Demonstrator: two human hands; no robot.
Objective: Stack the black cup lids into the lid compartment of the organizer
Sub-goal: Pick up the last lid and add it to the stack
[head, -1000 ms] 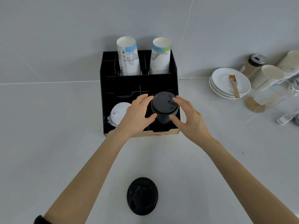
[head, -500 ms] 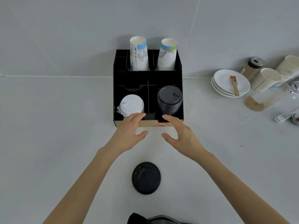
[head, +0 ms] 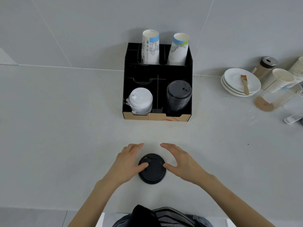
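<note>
Fingers spread on both hands (head: 129, 163) (head: 182, 163), thumbs touching the black lid (head: 152, 168) at lower centre. Judged light, thin, flexible; take by opposite rim edges.

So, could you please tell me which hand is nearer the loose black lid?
Left. The left hand has its thumb on the lid; the right hand touches its rim.

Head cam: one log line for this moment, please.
phase: reaching for loose lid | left hand: thumb on black lid | right hand: thumb at rim, open | black lid stack: in organizer, front right compartment
</note>
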